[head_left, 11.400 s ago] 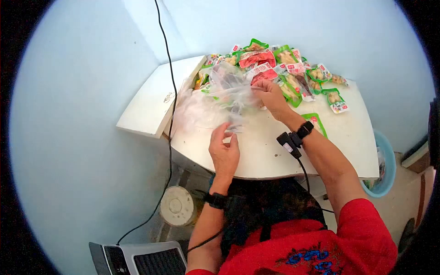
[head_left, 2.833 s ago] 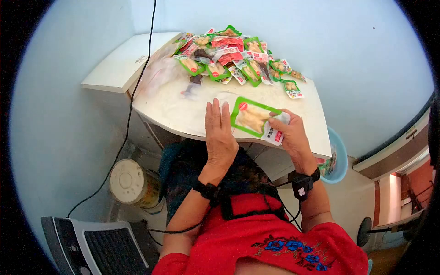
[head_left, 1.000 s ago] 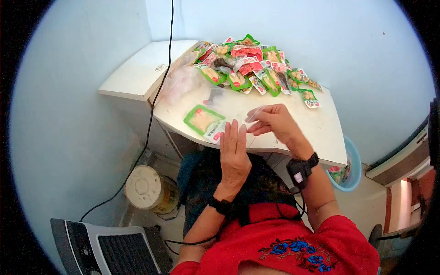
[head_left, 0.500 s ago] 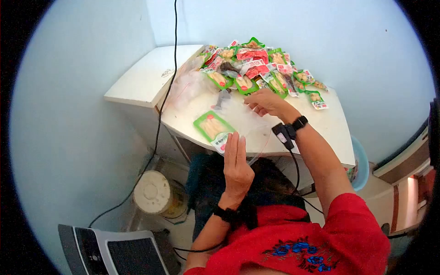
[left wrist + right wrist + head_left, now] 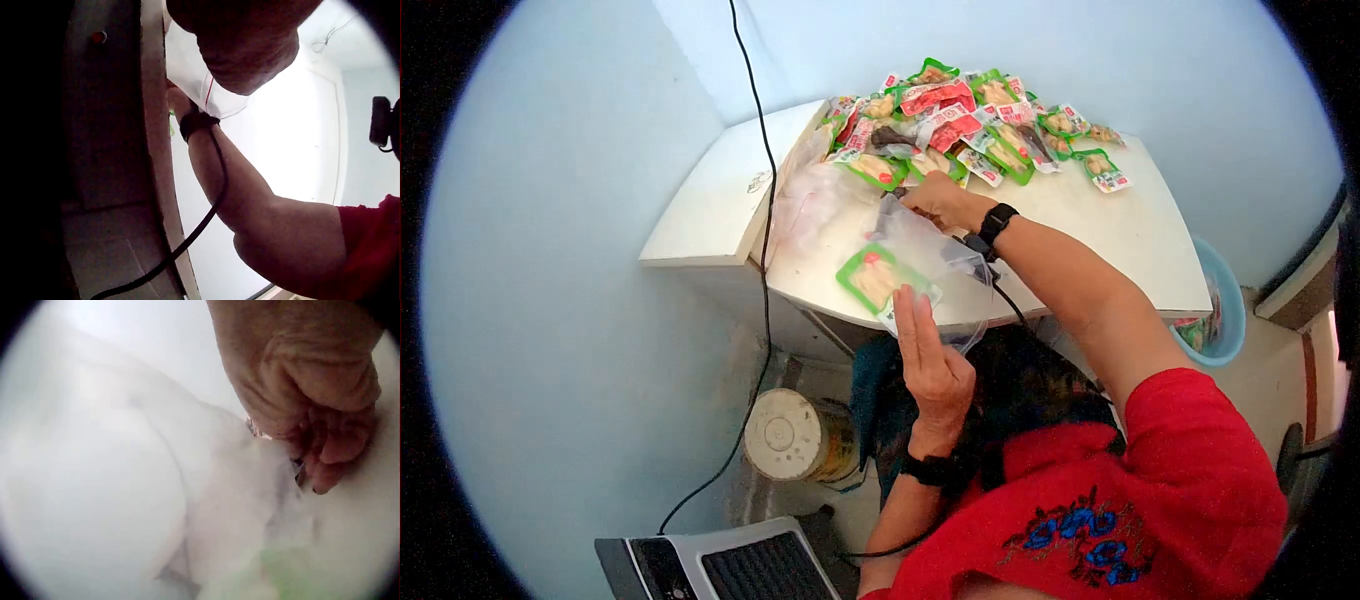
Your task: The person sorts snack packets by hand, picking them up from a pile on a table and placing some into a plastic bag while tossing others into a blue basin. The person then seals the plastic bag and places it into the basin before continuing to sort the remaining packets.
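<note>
In the head view my left hand (image 5: 935, 375) lies with straight fingers over the lower end of a green-bordered food packet (image 5: 870, 282). A clear plastic bag (image 5: 945, 260) spreads beside these fingers and overlaps the packet's right part. My right hand (image 5: 940, 198) is farther across the table, its curled fingers gripping a dark-coloured packet (image 5: 891, 194) that is largely covered. The right wrist view shows the curled right hand (image 5: 325, 412) with a dark shiny bit by the fingertips and hazy plastic around it.
A heap of food packets (image 5: 950, 120) lies along the back of the white table (image 5: 1090, 240). Crumpled clear bags (image 5: 815, 210) sit at the left by a raised white board (image 5: 735, 190). A black cable (image 5: 760, 310) hangs at left. A blue basin (image 5: 1228, 310) stands at right.
The green-bordered packet went from my right hand to under my left fingers, overlapped by the clear bag. My right hand has since moved left and back to the dark packet.
</note>
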The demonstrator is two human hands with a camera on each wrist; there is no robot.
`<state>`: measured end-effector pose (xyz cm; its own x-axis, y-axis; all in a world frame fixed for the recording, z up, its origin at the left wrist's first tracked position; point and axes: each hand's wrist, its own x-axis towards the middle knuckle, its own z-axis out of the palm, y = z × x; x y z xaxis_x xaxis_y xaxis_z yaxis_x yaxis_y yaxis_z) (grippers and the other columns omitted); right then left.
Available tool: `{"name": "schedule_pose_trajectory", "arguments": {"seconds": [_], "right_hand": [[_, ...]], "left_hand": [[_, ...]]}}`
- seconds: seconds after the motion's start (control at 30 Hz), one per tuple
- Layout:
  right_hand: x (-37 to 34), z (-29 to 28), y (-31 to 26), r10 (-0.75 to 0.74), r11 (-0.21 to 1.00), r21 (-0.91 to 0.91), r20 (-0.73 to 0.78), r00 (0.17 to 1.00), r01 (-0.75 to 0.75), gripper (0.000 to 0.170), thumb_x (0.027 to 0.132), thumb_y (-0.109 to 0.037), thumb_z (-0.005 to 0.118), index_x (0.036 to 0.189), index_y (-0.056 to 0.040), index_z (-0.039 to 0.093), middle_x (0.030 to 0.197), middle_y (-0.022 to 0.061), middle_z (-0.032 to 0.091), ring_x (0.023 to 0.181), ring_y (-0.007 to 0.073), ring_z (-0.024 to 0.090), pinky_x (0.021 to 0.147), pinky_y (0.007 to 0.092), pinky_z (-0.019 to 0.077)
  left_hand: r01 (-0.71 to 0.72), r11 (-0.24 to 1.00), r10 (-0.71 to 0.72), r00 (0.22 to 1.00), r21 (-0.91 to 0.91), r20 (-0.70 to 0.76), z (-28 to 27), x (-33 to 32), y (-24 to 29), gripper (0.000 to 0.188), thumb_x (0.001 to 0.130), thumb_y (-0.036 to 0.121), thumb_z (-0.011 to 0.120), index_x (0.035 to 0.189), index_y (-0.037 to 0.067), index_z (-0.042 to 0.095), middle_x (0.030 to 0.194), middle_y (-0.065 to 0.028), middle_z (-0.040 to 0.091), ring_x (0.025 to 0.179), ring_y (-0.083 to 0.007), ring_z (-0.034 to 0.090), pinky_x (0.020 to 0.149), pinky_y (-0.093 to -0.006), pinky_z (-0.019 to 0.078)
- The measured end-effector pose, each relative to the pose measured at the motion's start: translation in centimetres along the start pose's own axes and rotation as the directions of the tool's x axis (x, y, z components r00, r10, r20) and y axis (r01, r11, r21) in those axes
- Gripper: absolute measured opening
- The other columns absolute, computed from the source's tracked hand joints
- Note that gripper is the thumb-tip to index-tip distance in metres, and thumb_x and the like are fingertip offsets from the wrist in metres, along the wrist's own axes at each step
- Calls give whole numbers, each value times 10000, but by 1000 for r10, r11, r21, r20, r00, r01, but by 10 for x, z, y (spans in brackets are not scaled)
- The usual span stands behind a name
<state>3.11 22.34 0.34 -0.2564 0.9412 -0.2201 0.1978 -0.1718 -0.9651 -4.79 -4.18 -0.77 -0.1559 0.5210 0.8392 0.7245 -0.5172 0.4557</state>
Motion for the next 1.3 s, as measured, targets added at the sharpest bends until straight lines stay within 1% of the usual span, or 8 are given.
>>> {"name": "schedule_pose_trajectory", "arguments": {"seconds": [0.23, 0.37, 0.5, 0.6, 0.73, 0.93, 1.03, 1.3], "right_hand": [[-33, -82, 10, -474, 569, -664, 217, 853, 485, 236, 797, -125, 606, 614, 22, 578, 546, 80, 562, 416, 154, 539, 376, 307, 431], [-92, -124, 3, -435, 560, -791, -28, 900, 246, 229, 821, -109, 565, 656, 40, 619, 578, 132, 612, 594, 207, 662, 591, 378, 537], [-150, -163, -2, -199, 825, -562, -208, 958, 49, 351, 869, -263, 607, 866, 82, 668, 670, 170, 653, 679, 254, 666, 642, 366, 538], [-175, -181, 20, -391, 705, -699, -239, 889, 122, 484, 839, -346, 654, 1029, 98, 645, 836, 227, 674, 791, 298, 671, 714, 373, 537], [-204, -193, 40, -281, 550, -834, -237, 930, -47, 693, 674, -470, 779, 1086, 70, 638, 964, 226, 667, 867, 319, 655, 768, 384, 523], [-223, -191, 38, -266, 707, -705, -330, 906, -50, 431, 707, -277, 798, 979, 31, 666, 890, 152, 653, 695, 225, 644, 634, 311, 516], [-223, -187, 55, -324, 942, -208, -355, 877, 264, 218, 772, -160, 748, 887, 3, 661, 794, 77, 638, 619, 150, 616, 553, 241, 471], [-254, -162, 57, -171, 965, 106, -445, 879, 241, 174, 887, -107, 636, 1001, 21, 667, 830, 68, 677, 707, 107, 634, 603, 231, 498]], "left_hand": [[-10, 1000, 10, 1000, -6, 5, 1, 10, 8, 670, 695, -173, 333, 1354, -83, 412, 1399, -300, 413, 1290, -441, 428, 1056, -431, 386], [-32, 999, 34, 999, -42, 39, 10, 20, 12, 683, 695, -171, 343, 1370, -80, 387, 1416, -293, 395, 1313, -438, 399, 1077, -437, 358], [-68, 997, 72, 991, -46, 109, 28, 40, 15, 698, 686, -168, 366, 1377, -71, 379, 1444, -272, 361, 1349, -424, 347, 1101, -440, 321], [-66, 997, 71, 983, -35, 167, 41, 38, 15, 691, 682, -156, 402, 1366, -57, 398, 1451, -250, 356, 1360, -422, 321, 1116, -463, 288], [-48, 998, 38, 976, 41, 215, 49, 24, 19, 672, 684, -134, 439, 1349, -44, 424, 1444, -238, 371, 1358, -425, 321, 1115, -497, 277], [-59, 995, 39, 971, 80, 234, 53, 14, 17, 582, 699, -103, 472, 1278, -39, 495, 1424, -228, 398, 1337, -422, 349, 1109, -508, 285], [-61, 992, 33, 969, 110, 243, 54, 13, 16, 545, 712, -95, 476, 1254, -47, 506, 1409, -231, 414, 1324, -423, 366, 1106, -494, 297], [-51, 997, 37, 975, 57, 218, 57, 12, 19, 559, 727, -110, 458, 1283, -59, 479, 1393, -256, 418, 1309, -429, 379, 1091, -475, 327]]}}
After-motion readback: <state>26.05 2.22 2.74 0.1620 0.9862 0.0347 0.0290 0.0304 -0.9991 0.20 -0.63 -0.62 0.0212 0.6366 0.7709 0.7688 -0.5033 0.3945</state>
